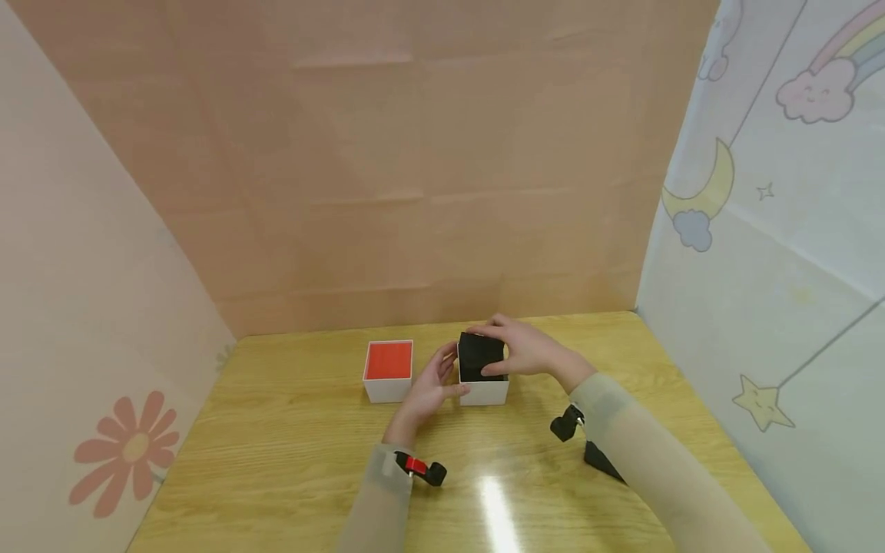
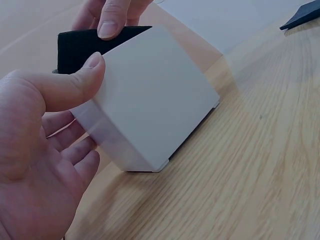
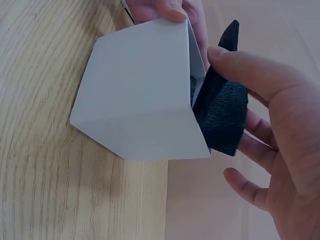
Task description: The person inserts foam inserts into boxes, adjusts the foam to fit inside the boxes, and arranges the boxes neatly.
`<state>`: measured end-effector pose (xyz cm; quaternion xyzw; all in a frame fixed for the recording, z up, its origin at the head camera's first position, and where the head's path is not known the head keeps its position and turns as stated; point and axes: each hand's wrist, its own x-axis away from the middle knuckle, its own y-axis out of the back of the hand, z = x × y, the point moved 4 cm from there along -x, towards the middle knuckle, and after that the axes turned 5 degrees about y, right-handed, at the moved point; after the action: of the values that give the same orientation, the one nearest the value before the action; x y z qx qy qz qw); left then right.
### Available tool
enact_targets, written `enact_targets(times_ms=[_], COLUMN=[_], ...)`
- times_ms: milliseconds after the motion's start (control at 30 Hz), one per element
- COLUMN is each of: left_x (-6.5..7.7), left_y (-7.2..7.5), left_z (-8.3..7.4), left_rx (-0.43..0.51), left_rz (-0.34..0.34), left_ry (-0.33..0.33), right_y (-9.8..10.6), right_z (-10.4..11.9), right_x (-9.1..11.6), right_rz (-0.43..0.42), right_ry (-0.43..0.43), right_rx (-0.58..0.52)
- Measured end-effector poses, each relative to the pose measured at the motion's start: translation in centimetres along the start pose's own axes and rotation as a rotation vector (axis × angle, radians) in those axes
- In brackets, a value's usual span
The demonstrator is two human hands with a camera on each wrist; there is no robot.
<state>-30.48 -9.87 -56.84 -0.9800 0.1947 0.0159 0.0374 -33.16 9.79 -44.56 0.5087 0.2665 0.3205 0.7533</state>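
Note:
A white open-topped box stands on the table, tilted up by none of its visible edges in the head view. My left hand holds it at the left, thumb along the front rim and fingers along the left side. Out of its mouth sticks a black, textured, felt-like sheet, bent at an angle, its lower part hidden inside. My right hand pinches this sheet over the box, thumb on the near side and fingers behind it, as the right wrist view shows.
Left of my left hand stands a second white box with a flat red top surface. Another black piece lies on the wooden table, partly covered by my right sleeve. Walls rise at the back and both sides.

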Motion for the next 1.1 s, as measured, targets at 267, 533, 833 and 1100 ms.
enact_targets(times_ms=[267, 533, 833, 1100], left_x=[-0.05, 0.25, 0.1, 0.11], left_y=[-0.14, -0.27, -0.23, -0.39], left_z=[-0.13, -0.04, 0.11, 0.25], left_rx=[0.004, 0.003, -0.004, -0.008], left_rz=[0.007, 0.007, 0.0, -0.007], left_ry=[-0.011, -0.009, -0.015, -0.005], right_y=[-0.36, -0.56, -0.69, -0.97], right_z=[-0.07, 0.1, -0.3, -0.46], right_x=[-0.11, -0.49, -0.81, -0.84], right_rz=[0.048, 0.035, 0.01, 0.004], right_ry=[0.017, 0.01, -0.048, -0.04], right_rx=[0.066, 0.113, 0.099, 0.149])
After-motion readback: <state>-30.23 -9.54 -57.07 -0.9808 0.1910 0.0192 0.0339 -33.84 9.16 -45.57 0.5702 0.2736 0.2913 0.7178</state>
